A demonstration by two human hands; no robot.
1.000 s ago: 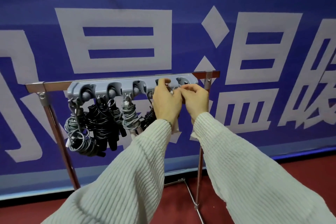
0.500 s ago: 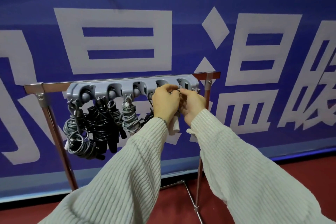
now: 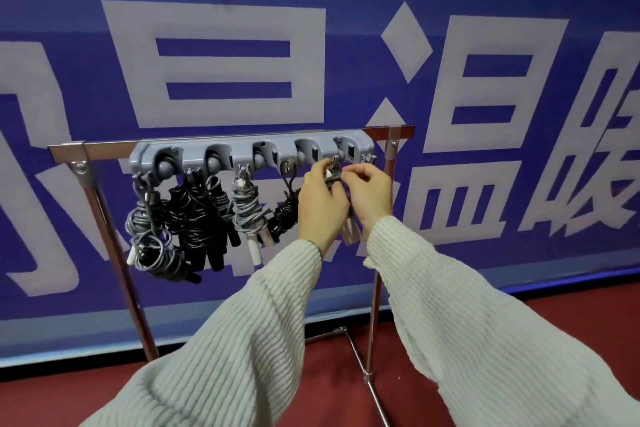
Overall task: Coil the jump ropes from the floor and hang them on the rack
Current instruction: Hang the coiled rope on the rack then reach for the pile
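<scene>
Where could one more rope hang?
The grey plastic hook strip is crowded from its left end to both hands, with coiled grey and black ropes. Only its right-end hook, beside the metal post, looks bare.

One grey plastic holder strip [image 3: 249, 154] sits on one chrome metal rack [image 3: 104, 184] and shows five rounded clamp slots. Below it hang two grey coiled jump ropes [image 3: 149, 243], one at the far left and one in the middle, and what looks like three black coiled bundles [image 3: 197, 215], though the dark ones overlap and the count is unsure. One further grey rope [image 3: 333, 179] is between two bare hands [image 3: 320, 208]. Two cream ribbed sleeves [image 3: 242, 340] are in view.
</scene>
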